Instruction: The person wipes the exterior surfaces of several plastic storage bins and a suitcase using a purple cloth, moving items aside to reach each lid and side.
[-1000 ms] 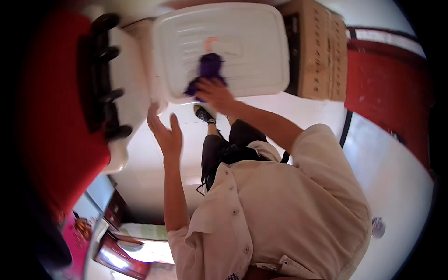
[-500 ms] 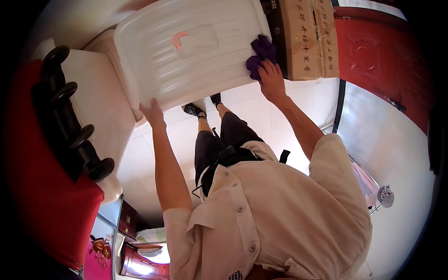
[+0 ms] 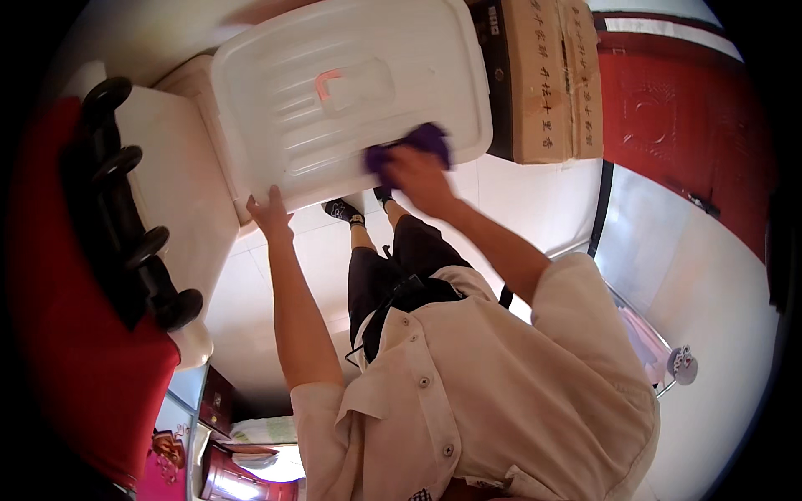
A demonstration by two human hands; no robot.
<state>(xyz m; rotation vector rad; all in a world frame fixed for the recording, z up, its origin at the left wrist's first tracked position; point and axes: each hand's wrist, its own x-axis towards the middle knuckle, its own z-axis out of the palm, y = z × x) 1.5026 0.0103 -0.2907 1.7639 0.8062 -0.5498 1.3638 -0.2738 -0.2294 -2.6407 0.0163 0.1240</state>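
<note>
A large white plastic storage-box lid (image 3: 351,92) with moulded ridges and an orange mark spreads out in front of me. My left hand (image 3: 270,213) rests at its near left corner, with the fingers apart and touching the edge. A bunched purple cloth (image 3: 430,138) lies under my right hand (image 3: 418,177), pressed on the lid's near side right of the middle. The fingers of that hand are curled over the cloth and blurred by motion.
Right of the lid stands a brown cardboard box (image 3: 543,83) beside a dark carton (image 3: 499,83). A red door (image 3: 668,117) is farther right. On the left are a white cabinet-like surface (image 3: 180,175) and a black knobbed rail (image 3: 125,200) against red fabric (image 3: 92,367).
My right hand has slid the purple cloth leftward and nearer along the lid, away from the carton. The left hand remains at the corner.
</note>
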